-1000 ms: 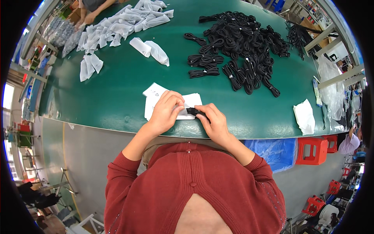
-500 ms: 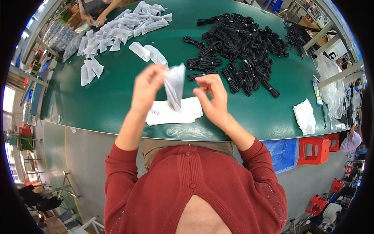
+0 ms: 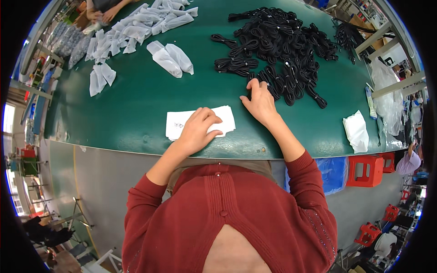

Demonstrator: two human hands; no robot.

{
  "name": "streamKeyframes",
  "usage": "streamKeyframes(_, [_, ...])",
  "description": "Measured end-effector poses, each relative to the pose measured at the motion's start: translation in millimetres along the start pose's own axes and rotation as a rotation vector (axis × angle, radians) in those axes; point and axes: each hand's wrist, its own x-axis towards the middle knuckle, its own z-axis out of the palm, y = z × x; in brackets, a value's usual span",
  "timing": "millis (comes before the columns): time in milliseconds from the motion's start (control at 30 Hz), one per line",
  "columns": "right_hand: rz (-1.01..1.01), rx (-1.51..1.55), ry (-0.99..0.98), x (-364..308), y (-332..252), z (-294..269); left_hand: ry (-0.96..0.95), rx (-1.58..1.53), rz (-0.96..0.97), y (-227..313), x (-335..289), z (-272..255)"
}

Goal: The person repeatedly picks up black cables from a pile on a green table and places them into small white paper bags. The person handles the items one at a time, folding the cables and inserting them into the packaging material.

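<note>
A stack of flat white plastic bags (image 3: 175,119) lies near the table's front edge. Resting on top of it is my left hand (image 3: 198,129), its thumb and fingers apart. My right hand (image 3: 261,103) is at the near edge of a heap of coiled black cables (image 3: 277,38). Its fingers are curled round a black cable bundle (image 3: 249,92), mostly hidden by the hand. Beyond the stack, two filled translucent white bags (image 3: 170,60) lie side by side.
A pile of filled bags (image 3: 132,32) covers the far left, with a smaller group (image 3: 101,77) nearer. A co-worker's hands (image 3: 102,17) are beyond it. A crumpled white bag (image 3: 356,131) lies at right. Red stools (image 3: 365,170) and a blue plastic-lined container (image 3: 330,175) stand below the table edge.
My left hand has let go of the filled bag, which now lies beside another, and has come down onto the stack. My right hand has moved forward to the cables and closed on a bundle.
</note>
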Motion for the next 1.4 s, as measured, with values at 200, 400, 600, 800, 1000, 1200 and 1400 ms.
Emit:
streamKeyframes(200, [-0.096, 0.419, 0.076, -34, 15, 1, 0.074, -0.056, -0.119, -3, -1, 14])
streamKeyframes(400, [-0.198, 0.472, 0.11, -78, -15, -20, 0.102, -0.227, -0.302, -1, -1, 12])
streamKeyframes(600, [-0.298, 0.351, 0.221, -96, -17, -15, 0.136, 0.075, -0.002, 5, -1, 14])
streamKeyframes(800, [-0.368, 0.224, 0.296, -108, -16, -15, 0.09, -0.205, -0.308, 5, -3, 13])
streamKeyframes(1000, [-0.421, 0.144, 0.314, -111, -15, -17, 0.137, -0.309, -0.361, -2, -8, 16])
streamKeyframes(1200, [-0.331, 0.163, 0.336, -114, -16, -13, 0.128, 0.076, 0.003, -3, -14, 13])
streamKeyframes(1400, [-0.375, 0.177, 0.336, -116, -19, -8, 0.131, 0.014, -0.099, -4, -20, 14])
